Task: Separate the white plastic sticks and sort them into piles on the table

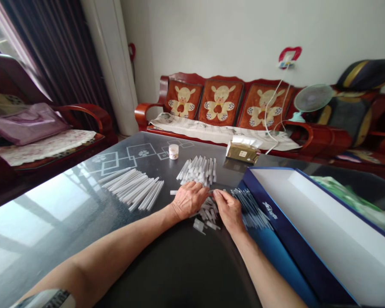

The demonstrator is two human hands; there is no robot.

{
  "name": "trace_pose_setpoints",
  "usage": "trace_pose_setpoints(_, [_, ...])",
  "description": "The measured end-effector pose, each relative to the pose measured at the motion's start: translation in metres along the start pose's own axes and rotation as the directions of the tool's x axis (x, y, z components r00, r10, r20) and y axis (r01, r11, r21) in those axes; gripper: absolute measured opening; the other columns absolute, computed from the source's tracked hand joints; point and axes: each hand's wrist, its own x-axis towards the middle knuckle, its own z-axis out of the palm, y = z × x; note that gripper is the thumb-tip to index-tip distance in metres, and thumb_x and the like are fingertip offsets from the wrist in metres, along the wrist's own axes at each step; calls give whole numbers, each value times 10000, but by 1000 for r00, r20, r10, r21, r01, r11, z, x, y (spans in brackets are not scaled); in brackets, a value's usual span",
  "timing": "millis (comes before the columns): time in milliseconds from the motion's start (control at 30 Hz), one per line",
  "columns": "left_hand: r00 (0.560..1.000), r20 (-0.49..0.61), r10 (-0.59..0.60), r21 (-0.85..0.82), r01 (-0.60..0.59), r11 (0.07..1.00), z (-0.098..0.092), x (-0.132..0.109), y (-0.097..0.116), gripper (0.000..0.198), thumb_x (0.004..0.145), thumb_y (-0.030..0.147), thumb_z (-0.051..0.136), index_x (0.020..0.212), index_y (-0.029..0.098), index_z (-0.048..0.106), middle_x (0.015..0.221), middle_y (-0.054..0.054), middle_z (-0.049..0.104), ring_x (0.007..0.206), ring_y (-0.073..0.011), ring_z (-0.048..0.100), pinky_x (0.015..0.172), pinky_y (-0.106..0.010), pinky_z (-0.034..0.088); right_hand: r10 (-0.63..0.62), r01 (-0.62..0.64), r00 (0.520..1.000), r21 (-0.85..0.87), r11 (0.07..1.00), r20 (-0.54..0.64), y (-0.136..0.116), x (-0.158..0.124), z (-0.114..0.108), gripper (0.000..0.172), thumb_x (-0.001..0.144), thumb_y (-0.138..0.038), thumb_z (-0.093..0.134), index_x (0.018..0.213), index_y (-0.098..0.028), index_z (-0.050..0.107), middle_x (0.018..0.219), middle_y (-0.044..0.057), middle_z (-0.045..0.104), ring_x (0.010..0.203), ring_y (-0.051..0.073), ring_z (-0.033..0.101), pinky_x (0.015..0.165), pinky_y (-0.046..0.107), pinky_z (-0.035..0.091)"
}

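My left hand is closed round a white pen-like tube, whose end sticks out to the left of the knuckles. Close by, my right hand pinches a small thin piece between thumb and fingertips, meeting the left hand's fingers; its kind is too small to make out. Under and between the hands lies a heap of short translucent caps or sleeves. Beyond them is a pile of white capped tubes. Left of my hands lie long white tubes in a row. Thin dark rods lie beside my right hand.
A dark glossy table carries everything. On its right stands a large blue box with white inside, next to a green-and-white plastic package. Further back are a small white jar and a gold tissue pack. A wooden sofa stands behind.
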Motion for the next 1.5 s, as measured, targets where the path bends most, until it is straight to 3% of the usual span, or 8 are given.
trace_pose_setpoints(267, [998, -63, 28, 8, -27, 1000, -1, 4, -5, 338, 967, 392, 366, 867, 188, 616, 727, -37, 556, 703, -165, 507, 655, -297, 359, -25, 24, 998, 6, 1000, 55, -7, -2, -1, 352, 809, -455, 563, 981, -179, 698, 970, 78, 730, 868, 233, 681, 797, 332, 534])
trace_pose_setpoints(500, [998, -24, 55, 7, -55, 998, -1, 2, -3, 354, 971, 400, 343, 875, 189, 610, 749, -38, 565, 717, -172, 508, 656, -299, 365, 4, -4, 1000, -55, 998, 0, -5, 0, 0, 389, 804, -521, 547, 861, -166, 696, 789, 83, 727, 729, 227, 666, 692, 316, 523])
trace_pose_setpoints(733, [999, -10, 44, 11, -44, 999, -2, 3, -4, 378, 980, 385, 318, 867, 178, 613, 738, -42, 562, 714, -158, 514, 661, -289, 370, -45, 42, 997, 46, 998, 64, -4, -1, -2, 303, 800, -425, 582, 973, -193, 671, 976, 64, 717, 885, 217, 662, 799, 324, 520])
trace_pose_setpoints(900, [999, -8, 39, 15, -39, 999, -2, 3, -3, 380, 979, 392, 320, 866, 181, 614, 738, -43, 564, 706, -159, 510, 657, -290, 372, 0, 0, 1000, -12, 1000, 10, -3, 0, -2, 347, 830, -476, 533, 916, -171, 676, 912, 94, 720, 831, 225, 663, 766, 329, 518])
trace_pose_setpoints(1067, [999, 16, 33, 8, -33, 999, -1, 3, -4, 379, 979, 389, 318, 874, 180, 617, 750, -49, 562, 729, -163, 516, 671, -289, 381, -85, 87, 996, -47, 995, 33, -2, 0, -1, 300, 815, -429, 543, 928, -188, 683, 959, 82, 713, 885, 224, 650, 802, 337, 512])
trace_pose_setpoints(1200, [999, 15, 34, -1, -34, 999, 0, 2, -4, 373, 978, 388, 319, 884, 183, 616, 752, -49, 560, 726, -164, 513, 670, -292, 383, -41, 42, 998, -29, 999, 58, -3, -1, -2, 338, 794, -414, 564, 1030, -186, 645, 1007, 81, 701, 847, 213, 654, 741, 316, 521])
trace_pose_setpoints(1300, [999, 10, 45, 0, -45, 999, 1, 2, -4, 377, 978, 396, 314, 892, 183, 612, 757, -47, 560, 732, -166, 513, 672, -290, 379, -10, 10, 1000, -32, 999, 22, -1, 0, -1, 352, 827, -466, 524, 975, -176, 658, 974, 95, 705, 862, 226, 656, 757, 321, 514])
trace_pose_setpoints(1500, [999, 9, 45, 5, -45, 999, 1, 2, -4, 376, 980, 390, 311, 885, 185, 612, 757, -41, 561, 727, -166, 514, 666, -292, 375, -119, 121, 993, -53, 991, 24, 0, 1, 0, 317, 834, -445, 516, 902, -184, 682, 984, 95, 696, 935, 232, 637, 817, 340, 505])
